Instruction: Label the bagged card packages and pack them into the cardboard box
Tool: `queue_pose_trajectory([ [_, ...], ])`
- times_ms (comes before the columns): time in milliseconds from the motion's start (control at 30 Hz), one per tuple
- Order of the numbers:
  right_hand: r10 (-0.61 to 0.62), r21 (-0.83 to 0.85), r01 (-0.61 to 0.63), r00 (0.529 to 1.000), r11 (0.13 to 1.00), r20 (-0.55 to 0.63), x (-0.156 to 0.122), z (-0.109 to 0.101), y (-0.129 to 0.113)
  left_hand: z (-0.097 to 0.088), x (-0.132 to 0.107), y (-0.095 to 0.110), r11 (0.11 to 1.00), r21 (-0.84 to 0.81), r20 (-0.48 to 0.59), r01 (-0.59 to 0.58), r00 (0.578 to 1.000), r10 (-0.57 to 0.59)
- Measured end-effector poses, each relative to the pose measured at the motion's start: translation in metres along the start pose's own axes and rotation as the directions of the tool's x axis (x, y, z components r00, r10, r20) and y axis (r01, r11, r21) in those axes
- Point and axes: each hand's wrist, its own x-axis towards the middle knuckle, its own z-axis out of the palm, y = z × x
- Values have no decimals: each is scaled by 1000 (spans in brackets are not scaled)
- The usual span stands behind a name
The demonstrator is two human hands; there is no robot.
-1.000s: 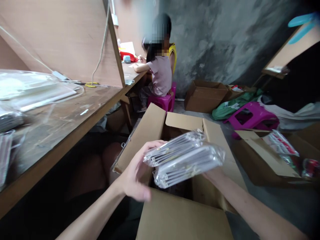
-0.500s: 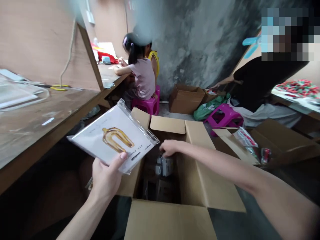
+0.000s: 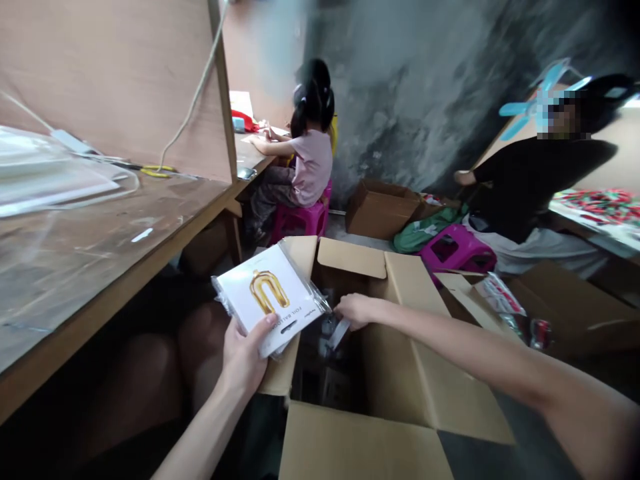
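My left hand (image 3: 244,357) grips a flat foil balloon pack (image 3: 287,277) in clear plastic, thumb on its front. The white card carries a gold arch-shaped balloon picture; the pack tilts over the near-left flap of an open cardboard box (image 3: 367,440). Inside the box's upper part, my right hand (image 3: 357,311) has its fingers closed on a whitish packet (image 3: 339,335), seen edge-on and partly hidden. Below it, more packets lie in the dark box, too dim to make out.
A wooden table (image 3: 165,227) with plastic sheets (image 3: 55,173) runs along the left. A second open carton (image 3: 560,307) stands at right. Behind are purple stools (image 3: 457,248), a brown carton (image 3: 380,210), a seated person (image 3: 313,160) and another person in black (image 3: 535,180).
My left hand and the balloon pack have shifted right and down, nearer the box. My right hand now has a whitish packet at its fingers. The whole view has swung left.
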Motion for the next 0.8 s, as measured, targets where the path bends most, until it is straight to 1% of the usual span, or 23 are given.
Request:
queue_pose_trajectory([
  [67,12,69,-3,992,998,-128,-43,-8,1,5,2,4,999,31,33,-37,999,36],
  [100,19,106,4,976,994,-215,-68,-12,-1,8,3,7,996,65,57,-66,996,63],
  [133,27,139,17,951,990,-307,-93,-14,-5,12,3,9,989,106,82,-101,992,92],
  [167,38,174,34,918,984,-395,-119,-15,-10,17,3,12,980,146,108,-138,986,123],
  [200,53,209,57,874,976,-483,-143,-13,-15,22,2,14,967,182,133,-176,979,153],
  [233,68,266,110,811,958,-581,-164,-9,-20,27,1,17,956,210,155,-206,972,176],
  [267,103,354,191,739,916,-666,-181,-2,-24,31,-1,19,947,227,178,-227,966,189],
  [300,166,475,309,670,824,-724,-193,7,-27,36,-3,20,944,231,199,-235,961,190],
  [333,256,592,451,607,668,-752,-201,18,-30,40,-5,21,947,227,217,-229,959,181],
  [367,352,665,579,568,472,-744,-204,30,-34,44,-6,21,952,216,226,-216,960,166],
  [400,452,687,694,553,214,-700,-202,43,-39,47,-8,21,959,202,227,-197,962,150],
  [433,525,642,762,515,82,-678,-197,54,-45,50,-9,19,966,189,223,-177,966,134],
  [467,570,606,795,481,38,-667,-189,64,-53,52,-11,18,970,183,218,-162,968,120],
  [500,593,582,813,470,-2,-654,-178,72,-63,55,-14,16,970,187,219,-156,969,113],
  [533,620,547,833,472,-81,-627,-167,78,-72,58,-18,13,966,200,228,-164,967,117],
  [567,615,468,828,550,-310,-565,-156,83,-82,61,-23,11,958,223,249,-183,960,126],
  [600,590,405,794,608,-454,-531,-146,86,-90,64,-29,9,944,255,278,-211,951,138],
  [633,582,362,775,630,-519,-515,-138,88,-96,67,-36,7,923,295,308,-249,939,155],
  [667,570,333,757,647,-563,-506,-131,89,-100,71,-43,6,896,335,336,-291,926,175],
  [700,574,330,761,641,-558,-509,-126,90,-102,74,-51,6,867,371,356,-333,913,198],
  [767,590,343,788,612,-512,-527,-121,90,-101,80,-62,7,828,407,388,-385,894,225],
  [800,589,352,796,602,-492,-539,-120,89,-100,81,-66,8,826,405,403,-392,887,223],
])
